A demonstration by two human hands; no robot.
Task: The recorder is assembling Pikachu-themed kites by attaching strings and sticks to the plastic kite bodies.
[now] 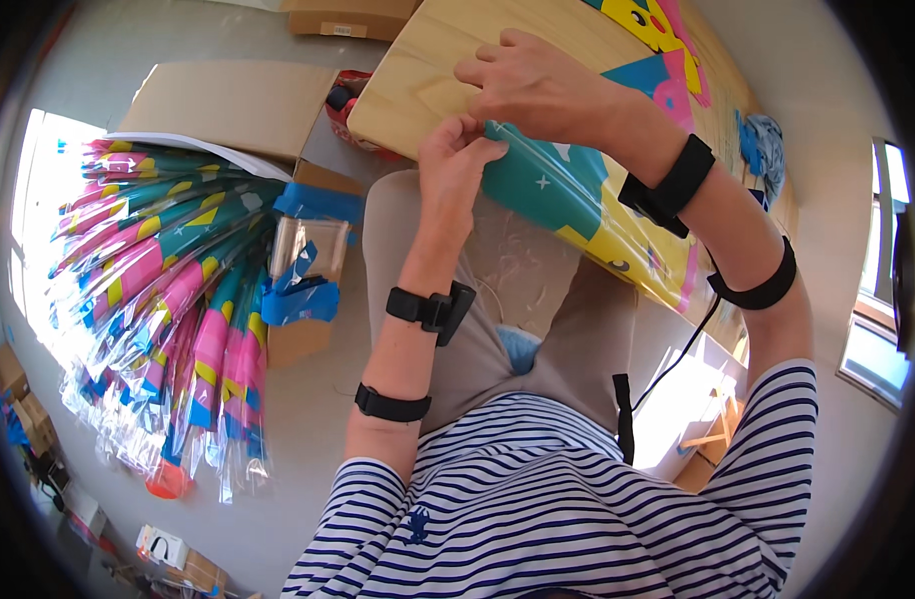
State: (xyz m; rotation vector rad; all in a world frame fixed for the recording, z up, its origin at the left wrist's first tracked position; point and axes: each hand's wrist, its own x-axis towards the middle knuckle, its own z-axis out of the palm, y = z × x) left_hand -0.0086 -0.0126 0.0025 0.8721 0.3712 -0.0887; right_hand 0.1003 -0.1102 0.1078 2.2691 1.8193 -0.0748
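A shiny printed plastic cone (547, 185) in teal, yellow and pink slants from the wooden table's edge down over my right thigh. Its narrow teal tip meets my left hand (449, 165), whose thumb and fingers are pinched together there. Just above that tip, over the tabletop, is my right hand (532, 90) with its fingers curled closed. Whatever lies between those fingers, if anything, is hidden.
To my left, a cardboard box (228, 100) holds a fanned bunch of similar plastic cones (168, 250). Blue tape (312, 205) clings around a clear container beside it. More printed pieces (657, 40) lie on the wooden table (427, 60). A crumpled blue cloth (767, 150) sits further right.
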